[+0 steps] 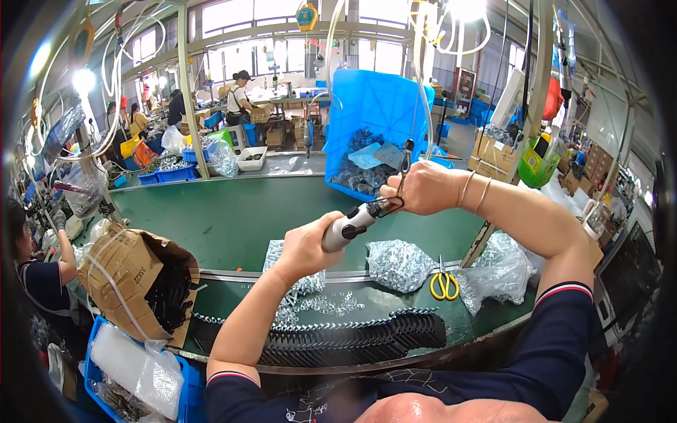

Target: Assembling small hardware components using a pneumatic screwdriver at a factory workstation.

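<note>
While the left grip [310,244] clasps the tool [350,228] (lower end), the right grip [427,187] pinches its wire loop [396,206].

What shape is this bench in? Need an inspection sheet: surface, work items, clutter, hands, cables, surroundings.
Surface: green bench top, partly covered near the person.
Work items: grey power tool held above the bench; row of black parts along the near edge; loose metal pieces behind it.
Clutter: clear bags of hardware, yellow-handled scissors, open cardboard box.
Hands: left hand closed around the tool; right hand at the wire loop on its end, exact grip unclear.
Cables: pale hoses hang overhead.
Surroundings: blue tub of parts beyond; co-worker at left.
</note>
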The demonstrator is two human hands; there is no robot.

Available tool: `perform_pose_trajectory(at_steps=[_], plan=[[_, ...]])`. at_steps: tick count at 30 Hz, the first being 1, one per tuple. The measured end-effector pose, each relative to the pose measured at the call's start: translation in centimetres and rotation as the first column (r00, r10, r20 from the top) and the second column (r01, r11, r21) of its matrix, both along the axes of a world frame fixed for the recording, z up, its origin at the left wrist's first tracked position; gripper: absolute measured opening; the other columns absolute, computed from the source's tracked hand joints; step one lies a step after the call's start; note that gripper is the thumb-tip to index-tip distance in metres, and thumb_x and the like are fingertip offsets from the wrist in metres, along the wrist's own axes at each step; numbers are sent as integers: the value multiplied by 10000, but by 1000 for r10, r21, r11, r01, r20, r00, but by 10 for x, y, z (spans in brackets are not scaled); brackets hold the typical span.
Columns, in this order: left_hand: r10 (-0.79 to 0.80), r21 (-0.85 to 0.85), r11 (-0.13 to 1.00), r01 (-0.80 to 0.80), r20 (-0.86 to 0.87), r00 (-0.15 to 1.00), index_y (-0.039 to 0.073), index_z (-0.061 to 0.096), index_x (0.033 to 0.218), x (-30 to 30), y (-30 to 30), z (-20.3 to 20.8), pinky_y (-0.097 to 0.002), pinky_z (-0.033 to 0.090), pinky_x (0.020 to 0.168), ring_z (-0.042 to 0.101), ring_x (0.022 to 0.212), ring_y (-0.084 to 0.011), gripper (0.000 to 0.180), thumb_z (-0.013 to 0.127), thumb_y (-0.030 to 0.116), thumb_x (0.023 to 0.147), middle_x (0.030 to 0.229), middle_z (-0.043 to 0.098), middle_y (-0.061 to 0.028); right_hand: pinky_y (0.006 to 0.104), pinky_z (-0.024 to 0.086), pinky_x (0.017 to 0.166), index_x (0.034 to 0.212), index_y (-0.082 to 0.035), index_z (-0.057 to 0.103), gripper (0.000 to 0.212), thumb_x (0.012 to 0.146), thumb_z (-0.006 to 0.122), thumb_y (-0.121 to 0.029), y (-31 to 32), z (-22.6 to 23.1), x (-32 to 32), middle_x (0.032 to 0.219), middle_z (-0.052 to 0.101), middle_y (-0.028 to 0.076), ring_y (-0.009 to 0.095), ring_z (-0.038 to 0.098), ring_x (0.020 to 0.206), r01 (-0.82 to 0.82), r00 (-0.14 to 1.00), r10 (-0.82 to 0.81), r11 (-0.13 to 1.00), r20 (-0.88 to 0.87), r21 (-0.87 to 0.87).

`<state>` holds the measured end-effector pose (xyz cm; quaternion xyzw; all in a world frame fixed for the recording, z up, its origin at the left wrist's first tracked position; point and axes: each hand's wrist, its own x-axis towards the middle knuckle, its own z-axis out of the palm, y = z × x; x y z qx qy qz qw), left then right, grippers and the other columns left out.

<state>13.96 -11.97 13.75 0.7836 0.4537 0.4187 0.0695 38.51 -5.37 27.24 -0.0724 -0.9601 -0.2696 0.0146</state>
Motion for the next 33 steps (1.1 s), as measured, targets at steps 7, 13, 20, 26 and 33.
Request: perform_pose_trajectory(at_steps=[7, 13, 20, 26, 33], plan=[[259, 284, 936, -209, -152, 954, 142, 547, 1131, -2, 1, 23, -385, 494, 722, 626, 841, -325, 532, 726, 149, 630, 942, 650, -110, 427, 424, 502, 919, -59, 479, 256, 868, 558, -296, -3, 21, -8, 602, 523, 111, 305, 582, 580, 271, 960, -264, 960, 91, -68], [236, 303, 933, -195, -105, 966, 148, 533, 1151, 0, 10, 6, -393, 497, 716, 632, 836, -322, 539, 721, 157, 646, 943, 648, -115, 437, 439, 690, 975, -45, 527, 262, 842, 599, -259, 3, 28, -2, 670, 587, 105, 291, 614, 734, 373, 924, -348, 911, 156, -178], [150, 48, 987, -153, 63, 987, 141, 493, 1212, 26, 14, -37, -398, 505, 725, 625, 847, -370, 580, 721, 188, 681, 934, 640, -167, 401, 349, 942, 1080, -70, 558, 305, 835, 603, -246, 6, 6, -7, 787, 625, 52, 258, 609, 873, 59, 979, -34, 991, -199, 121], [-31, -366, 917, 156, 323, 946, 100, 469, 1225, 41, 20, -64, -350, 475, 775, 613, 860, -269, 630, 740, 199, 665, 934, 616, -131, 370, 356, 972, 1110, -81, 573, 314, 860, 571, -271, 21, -35, -6, 886, 636, 28, 228, 600, 912, -61, 973, 157, 880, -168, 471], [-186, -435, 852, 292, 272, 944, 76, 472, 1200, 40, 22, -28, -321, 447, 797, 559, 869, -179, 628, 744, 201, 649, 940, 587, -87, 344, 403, 836, 983, -113, 656, 240, 869, 564, -303, 27, -8, 12, 809, 630, 15, 184, 604, 837, 297, 941, -281, 953, 186, -64]])
